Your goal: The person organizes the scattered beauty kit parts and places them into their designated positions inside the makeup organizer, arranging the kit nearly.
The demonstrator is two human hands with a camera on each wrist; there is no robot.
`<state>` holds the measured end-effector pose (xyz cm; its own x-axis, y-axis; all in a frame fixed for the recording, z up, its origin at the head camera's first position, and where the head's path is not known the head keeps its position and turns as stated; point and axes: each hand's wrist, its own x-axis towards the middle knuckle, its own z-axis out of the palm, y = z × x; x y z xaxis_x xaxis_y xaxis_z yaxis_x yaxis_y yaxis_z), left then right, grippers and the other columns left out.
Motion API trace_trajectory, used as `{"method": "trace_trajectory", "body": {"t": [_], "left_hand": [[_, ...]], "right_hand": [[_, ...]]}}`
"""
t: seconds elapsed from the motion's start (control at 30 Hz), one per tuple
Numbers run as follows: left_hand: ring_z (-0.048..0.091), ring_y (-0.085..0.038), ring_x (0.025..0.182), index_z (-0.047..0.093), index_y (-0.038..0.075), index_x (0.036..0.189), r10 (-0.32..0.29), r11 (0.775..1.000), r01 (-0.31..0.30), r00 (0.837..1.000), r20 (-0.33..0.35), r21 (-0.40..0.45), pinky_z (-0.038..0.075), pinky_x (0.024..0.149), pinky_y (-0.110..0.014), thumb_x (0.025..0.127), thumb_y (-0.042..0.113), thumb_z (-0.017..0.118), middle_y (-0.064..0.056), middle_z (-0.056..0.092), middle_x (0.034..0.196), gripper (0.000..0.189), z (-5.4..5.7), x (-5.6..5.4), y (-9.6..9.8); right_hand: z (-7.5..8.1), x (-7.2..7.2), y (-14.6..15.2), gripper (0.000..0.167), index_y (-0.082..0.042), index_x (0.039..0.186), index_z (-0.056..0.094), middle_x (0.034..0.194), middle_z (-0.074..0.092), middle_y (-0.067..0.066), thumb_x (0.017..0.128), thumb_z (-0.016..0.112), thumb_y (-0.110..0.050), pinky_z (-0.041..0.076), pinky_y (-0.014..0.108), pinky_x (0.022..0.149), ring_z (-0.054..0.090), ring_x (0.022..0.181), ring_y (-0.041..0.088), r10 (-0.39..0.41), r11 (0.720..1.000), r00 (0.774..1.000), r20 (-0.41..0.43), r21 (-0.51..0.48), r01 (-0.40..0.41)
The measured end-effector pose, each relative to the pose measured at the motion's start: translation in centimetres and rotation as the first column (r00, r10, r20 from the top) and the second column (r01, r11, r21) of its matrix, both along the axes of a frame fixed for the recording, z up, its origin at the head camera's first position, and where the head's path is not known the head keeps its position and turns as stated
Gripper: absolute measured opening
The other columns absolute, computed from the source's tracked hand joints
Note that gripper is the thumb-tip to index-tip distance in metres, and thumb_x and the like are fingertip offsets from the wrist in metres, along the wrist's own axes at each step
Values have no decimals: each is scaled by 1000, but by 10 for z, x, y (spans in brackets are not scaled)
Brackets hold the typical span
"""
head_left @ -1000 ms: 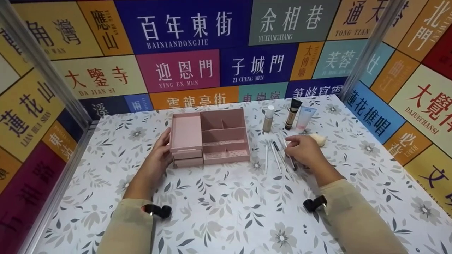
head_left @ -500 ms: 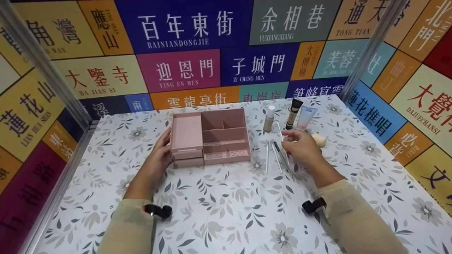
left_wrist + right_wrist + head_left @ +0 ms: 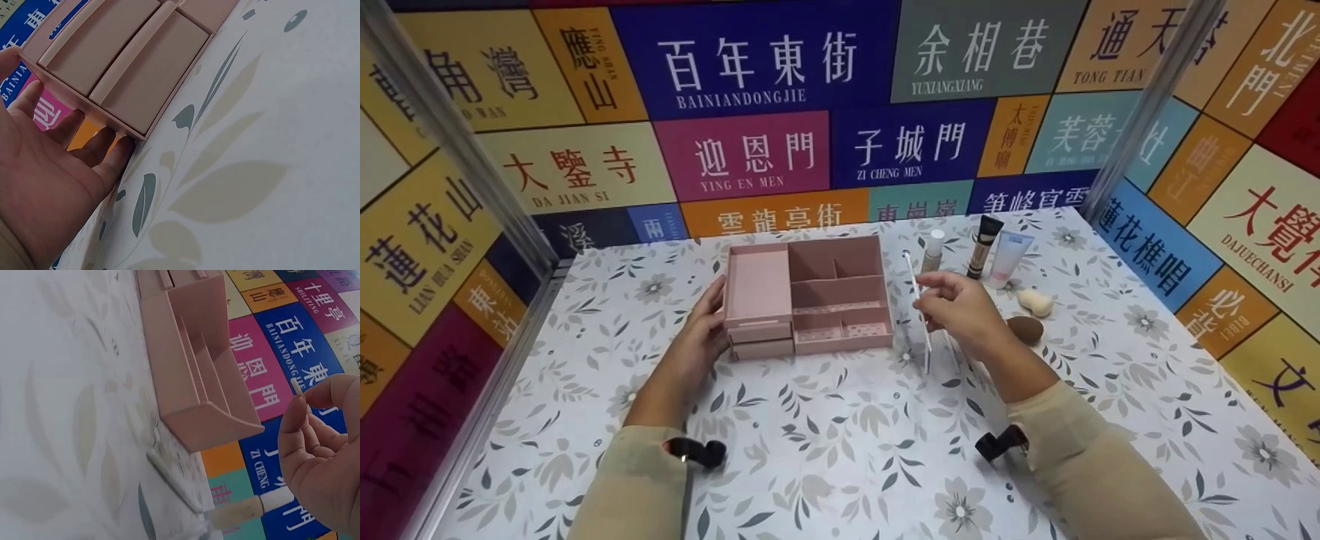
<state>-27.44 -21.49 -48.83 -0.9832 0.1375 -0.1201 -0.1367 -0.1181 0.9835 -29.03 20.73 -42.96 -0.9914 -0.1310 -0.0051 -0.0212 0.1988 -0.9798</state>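
Observation:
A pink desktop organizer (image 3: pixel 757 285), with drawers at the left and dividers at the right, stands on the floral tabletop. My left hand (image 3: pixel 699 330) rests against its left side, fingers extended along the wall in the left wrist view. To the right of the organizer, my right hand (image 3: pixel 967 311) pinches a thin white stick (image 3: pixel 911 271) between thumb and index finger. Only the white tip (image 3: pixel 297 386) of that stick shows in the right wrist view. Beneath the right hand lie other slender sticks (image 3: pixel 950 351), partly covered by it.
Behind the right hand stand a white-capped bottle (image 3: pixel 934 251), a black-capped tube (image 3: pixel 982 247) and a blue-and-pink tube (image 3: pixel 1010 259). A cream sponge (image 3: pixel 1035 303) and a brown sponge (image 3: pixel 1024 330) lie to its right. Sign-covered walls enclose the table.
My right hand has moved left toward the organizer with the thin white stick, uncovering the brown sponge. The left hand stays against the organizer's side.

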Motion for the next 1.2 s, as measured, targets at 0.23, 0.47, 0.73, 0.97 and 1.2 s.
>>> {"method": "trace_trajectory", "body": {"t": [0.23,0.47,0.73,0.97,1.2], "left_hand": [[35,-21,161,28,49,167,-12,998,13,1000,-16,59,29,133,-47,109,23,45,10,19,179,66,-1,-3,1],[37,-20,160,30,53,165,1,999,0,1000,-5,39,30,133,-46,108,25,47,13,20,179,65,0,-3,1],[38,-21,159,25,48,168,-4,1000,4,1000,-2,27,29,133,-47,108,24,45,11,17,180,68,1,-1,2],[37,-21,160,29,51,166,2,999,-2,1000,-2,39,30,132,-46,109,25,46,11,19,179,65,3,-1,3],[35,-18,160,28,51,166,-2,1000,2,1000,-18,16,29,133,-46,109,28,47,12,19,178,65,2,1,3]], "right_hand": [[13,-4,-39,51,-1,145,61,97,70,0,94,63,-2,59,25,65,64,75,13,50,994,999,22,-103,-47],[19,-14,-78,45,-2,138,65,97,69,3,93,66,1,59,26,66,65,79,13,91,985,996,23,-151,-87],[28,-23,-118,48,1,140,63,97,70,6,93,69,4,61,27,69,65,76,15,139,972,988,70,-203,-122],[34,-36,-152,51,-2,143,62,102,69,7,93,72,2,64,29,69,69,77,18,171,963,978,121,-233,-139],[41,-47,-187,50,-3,142,62,102,69,9,93,72,2,64,28,72,68,81,19,200,949,966,162,-278,-149]]}}
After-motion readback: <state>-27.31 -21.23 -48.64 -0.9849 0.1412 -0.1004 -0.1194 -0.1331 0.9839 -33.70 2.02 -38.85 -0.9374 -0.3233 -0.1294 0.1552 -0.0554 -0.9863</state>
